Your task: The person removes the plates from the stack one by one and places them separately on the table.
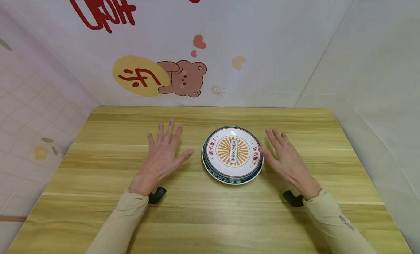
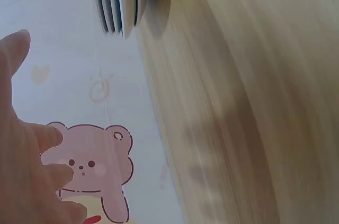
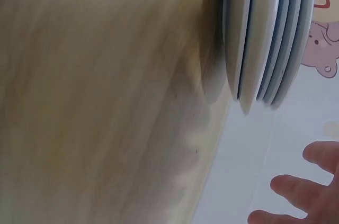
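Note:
A stack of several round plates (image 1: 233,170) stands on the wooden table, the top one white with an orange sunburst and red characters. Left of it, my left hand (image 1: 162,155) hovers with fingers spread, apart from the plates. On the other side my right hand (image 1: 288,161) is held with straight fingers, its thumb tip overlapping the stack's right rim in the head view; contact cannot be told there. Both wrist views show the stacked plates edge-on, in the left wrist view (image 2: 124,1) and the right wrist view (image 3: 265,33). Neither hand holds anything.
The light wood table (image 1: 216,221) ends at a white wall cloth (image 1: 262,35) with a printed bear (image 1: 185,79) at the back. More pale cloth hangs at both sides. Black curved pieces (image 1: 157,195) sit at both wrists.

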Available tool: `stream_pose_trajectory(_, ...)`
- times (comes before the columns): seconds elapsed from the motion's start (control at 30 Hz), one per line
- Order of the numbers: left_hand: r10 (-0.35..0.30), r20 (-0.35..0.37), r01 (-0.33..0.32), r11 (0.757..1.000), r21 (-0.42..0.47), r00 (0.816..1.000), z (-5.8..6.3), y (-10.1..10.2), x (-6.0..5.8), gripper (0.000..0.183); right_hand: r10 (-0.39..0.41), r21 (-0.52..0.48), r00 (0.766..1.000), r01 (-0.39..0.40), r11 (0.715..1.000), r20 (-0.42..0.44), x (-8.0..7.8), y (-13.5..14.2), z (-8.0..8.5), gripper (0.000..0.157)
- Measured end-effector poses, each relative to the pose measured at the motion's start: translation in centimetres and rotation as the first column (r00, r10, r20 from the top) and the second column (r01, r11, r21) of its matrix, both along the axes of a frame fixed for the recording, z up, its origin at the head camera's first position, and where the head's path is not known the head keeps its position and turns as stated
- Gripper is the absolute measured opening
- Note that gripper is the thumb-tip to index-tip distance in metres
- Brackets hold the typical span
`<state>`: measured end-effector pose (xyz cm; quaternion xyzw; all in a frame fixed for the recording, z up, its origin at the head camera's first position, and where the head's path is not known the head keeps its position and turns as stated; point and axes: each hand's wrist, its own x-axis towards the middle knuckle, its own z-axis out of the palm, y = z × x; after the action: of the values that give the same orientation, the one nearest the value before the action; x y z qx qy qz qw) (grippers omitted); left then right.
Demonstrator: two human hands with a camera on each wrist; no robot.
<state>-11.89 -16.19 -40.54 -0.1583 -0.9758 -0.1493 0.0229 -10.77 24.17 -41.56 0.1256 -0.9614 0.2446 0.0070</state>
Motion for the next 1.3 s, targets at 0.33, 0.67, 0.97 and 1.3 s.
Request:
stream_pose_trajectory(0.33,-0.044,0.041,0.040,0.995,0.096,0.998,-0.2,1.6,0.1,0.090,0.000,-0.116,0.995,0.012,0.993,0.101,0.0,-0.8,-0.2,0.073)
stream_pose_trajectory(0.67,-0.086,0.067,0.068,0.971,0.230,0.994,-0.5,3.1,0.6,0.087,-0.001,-0.223,0.989,0.035,0.974,0.149,0.1,-1.2,-0.3,0.068)
stream_pose_trajectory(0.97,-0.102,0.158,0.033,0.921,0.388,0.982,-1.0,4.1,0.8,0.078,-0.037,-0.277,0.983,0.087,0.957,0.178,0.1,-1.4,-0.4,0.063)
stream_pose_trajectory(1.3,-0.086,0.236,-0.053,0.847,0.528,0.968,-1.8,4.8,0.6,0.065,-0.059,-0.314,0.977,0.123,0.941,0.206,0.0,-1.6,-0.7,0.060)
